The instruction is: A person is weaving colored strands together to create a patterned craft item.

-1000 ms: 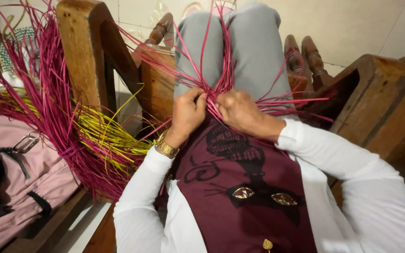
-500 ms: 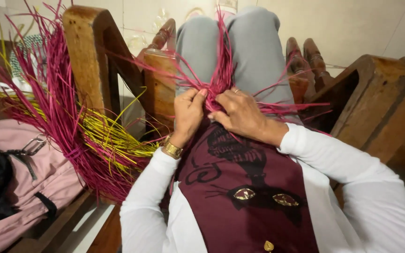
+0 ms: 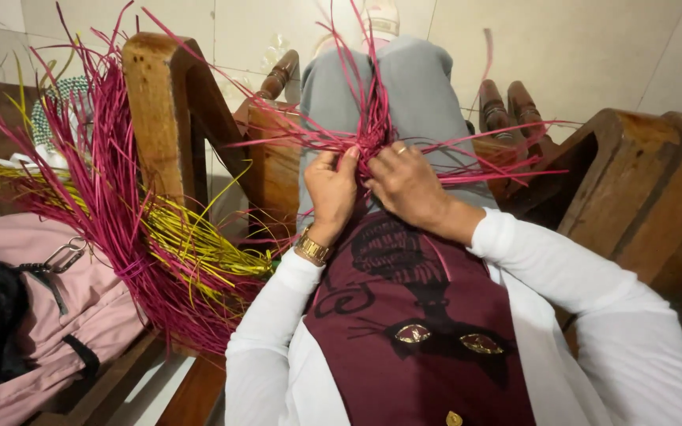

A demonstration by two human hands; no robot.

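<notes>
1. Head view: my left hand [image 3: 331, 188] pinches the magenta strands [image 3: 372, 138] in my lap, fingers narrowed on them above my grey knees.
2. My right hand [image 3: 408, 185] closes on the same knot of strands from the other side, the two hands nearly touching.
3. Loose strand ends fan outward past both thighs toward the wooden armrests [image 3: 633, 181].
4. On my left, a bundle of magenta and yellow strands [image 3: 144, 237] leans on the chair post [image 3: 159, 118], crowding that edge beside a pink bag [image 3: 57, 331].
</notes>
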